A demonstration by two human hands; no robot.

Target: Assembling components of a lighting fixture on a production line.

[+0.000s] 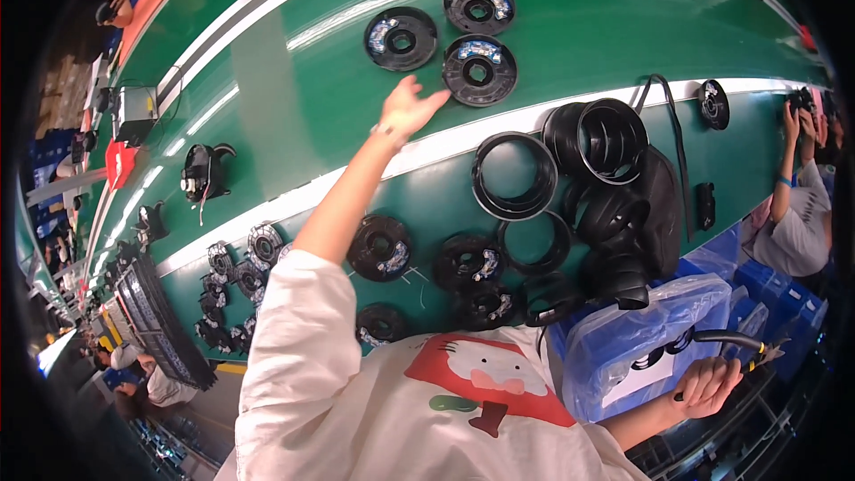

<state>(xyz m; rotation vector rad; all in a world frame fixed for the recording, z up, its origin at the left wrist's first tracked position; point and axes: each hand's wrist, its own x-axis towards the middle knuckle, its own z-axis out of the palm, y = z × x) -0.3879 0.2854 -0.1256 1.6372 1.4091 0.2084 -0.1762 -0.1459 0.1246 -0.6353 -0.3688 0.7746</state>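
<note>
While the left grip (pixel 414 111) hangs open, fingers spread, 3 round blk plastic discs (pixel 499 77), each w/ a hub & small blue-white board (pixel 481 49), lie just beyond on the smooth green desk (pixel 557 44); nearest is to its rt, contact unclear. Right grip (pixel 708 387) is wrapped round 1 plier-like tool (pixel 735 338). Nearer: several glossy, hollow blk rings (pixel 512 208), overlapping; exact no. unclear.

Crumpled clear plastic (pixel 592 352) near blue crates (pixel 782 301), a pale-shirted co-worker (pixel 800 227) at far right
</note>
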